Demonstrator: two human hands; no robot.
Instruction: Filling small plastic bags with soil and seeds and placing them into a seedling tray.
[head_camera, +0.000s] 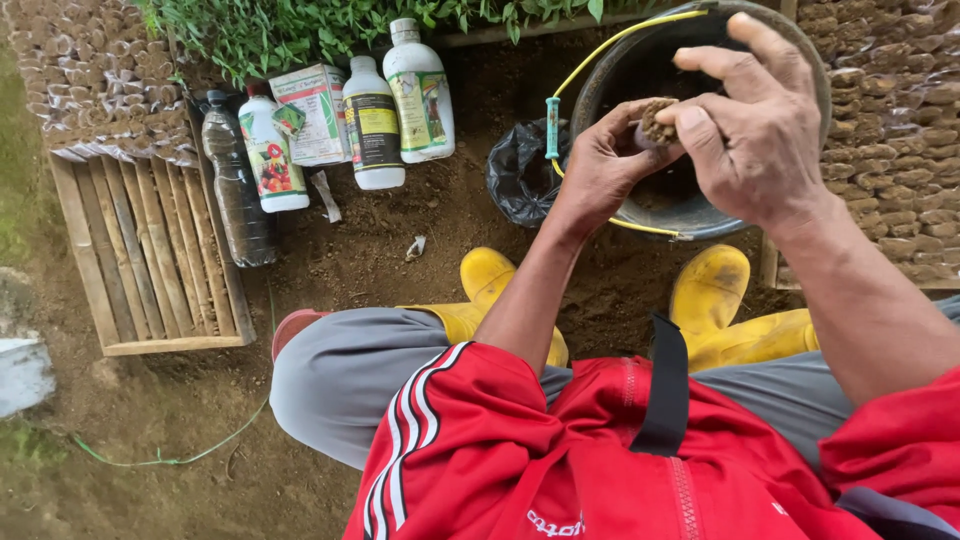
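My left hand (600, 165) holds a small soil-filled seedling cup (655, 127) over a dark bucket (800, 60) with a yellow wire handle. My right hand (755, 125) is on top of the cup, its fingers pressing the soil at the rim. Both hands are close together above the bucket's opening. The lower part of the cup is hidden by my fingers.
Several bottles (372, 125) and a carton (315, 112) stand on bare soil at the left of a black plastic bag (520, 175). A wooden slatted tray (150, 255) lies far left. Rows of filled soil cups (895, 150) line the right. My yellow boots (710, 290) rest below the bucket.
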